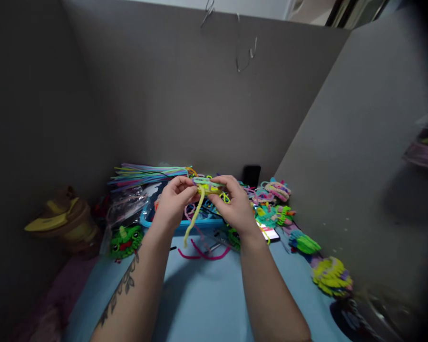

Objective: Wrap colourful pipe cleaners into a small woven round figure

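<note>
My left hand (pixel 174 202) and my right hand (pixel 235 202) are raised together over the blue table (pixel 207 304). Both pinch a small yellow-green pipe-cleaner piece (pixel 209 188) between their fingertips. A long yellow strand (pixel 194 221) hangs from it down toward the table. Under the hands lies a pink pipe cleaner (pixel 203 255), bent and loose on the tabletop. Just beyond the hands stands a blue tray (pixel 148 219) holding more craft bits.
A bundle of coloured pipe cleaners (pixel 146 173) lies at the back. Finished fuzzy figures (pixel 303 242) line the right edge, and a green one (pixel 124 240) sits at the left. A phone (pixel 269 232) lies by my right wrist. Grey partition walls enclose the table. A brown-yellow object (pixel 66 221) stands at left.
</note>
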{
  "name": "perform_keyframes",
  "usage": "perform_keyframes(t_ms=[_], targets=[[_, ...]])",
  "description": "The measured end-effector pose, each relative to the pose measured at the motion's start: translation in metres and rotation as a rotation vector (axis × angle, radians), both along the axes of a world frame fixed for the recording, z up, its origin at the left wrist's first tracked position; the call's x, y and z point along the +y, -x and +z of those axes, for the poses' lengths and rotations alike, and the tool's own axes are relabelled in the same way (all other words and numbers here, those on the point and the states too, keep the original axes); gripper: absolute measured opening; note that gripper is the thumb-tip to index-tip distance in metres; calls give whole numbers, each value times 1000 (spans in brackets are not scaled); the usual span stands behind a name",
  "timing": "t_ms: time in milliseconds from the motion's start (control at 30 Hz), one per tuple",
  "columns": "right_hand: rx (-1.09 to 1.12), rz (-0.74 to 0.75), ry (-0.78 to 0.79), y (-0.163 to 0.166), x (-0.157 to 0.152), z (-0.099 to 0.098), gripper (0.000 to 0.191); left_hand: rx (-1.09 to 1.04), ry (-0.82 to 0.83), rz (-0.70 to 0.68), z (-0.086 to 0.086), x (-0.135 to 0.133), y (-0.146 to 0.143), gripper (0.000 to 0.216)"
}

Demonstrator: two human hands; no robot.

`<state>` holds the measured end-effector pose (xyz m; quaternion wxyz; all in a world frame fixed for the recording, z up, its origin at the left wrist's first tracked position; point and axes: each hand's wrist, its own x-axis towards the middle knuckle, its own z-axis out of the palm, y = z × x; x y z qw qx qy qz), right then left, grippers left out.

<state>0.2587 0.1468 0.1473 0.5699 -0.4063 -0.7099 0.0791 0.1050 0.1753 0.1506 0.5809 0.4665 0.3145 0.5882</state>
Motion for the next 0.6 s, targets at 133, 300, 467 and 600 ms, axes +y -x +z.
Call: perform_keyframes(t_ms=[133,300,467,600], targets=[[4,11,54,-2,0,0,29,12,-8,6,3,-3,2,24],[6,82,94,-2,0,-1,11,54,-65,22,1,-1,5,21],[64,76,80,-2,1,-2,9,262,-149,146,-1,-3,5,17],[60,36,13,-1,-1,1,8,383,-258,219,-1,-6,4,21]])
